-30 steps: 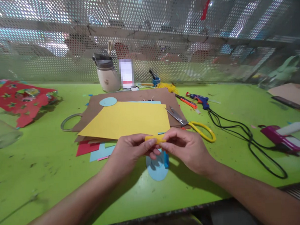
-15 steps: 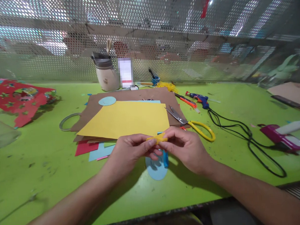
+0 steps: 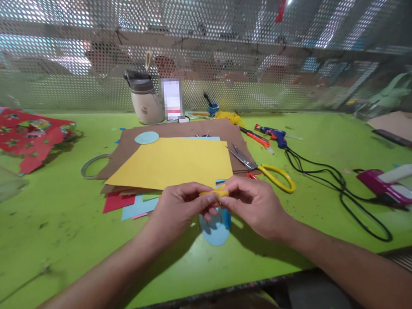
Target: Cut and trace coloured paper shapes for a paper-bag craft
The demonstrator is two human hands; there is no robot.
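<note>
On the green table, going from the left edge, a red cut-out sheet lies far out, with a wide bare stretch of tabletop between it and the paper stack. A grey ring sits just beside the brown sheet, on which a yellow sheet lies; red and blue scraps poke out under its near-left corner. A small blue disc rests on the brown sheet's far-left part, and a cream jar stands behind, against the perforated screen that closes the far edge.

Near the table's front edge, the left hand and right hand meet above a blue oval cut-out that lies flat on the table. Both hands pinch a small yellow paper piece between thumb and fingertips, fingers drawn close, holding it raised just in front of the yellow sheet's near edge.

Right of the hands, yellow-handled scissors lie touching the brown sheet's right edge. Farther right are a blue glue gun and its black cord, looping across open table, then a magenta tool near the right edge.
</note>
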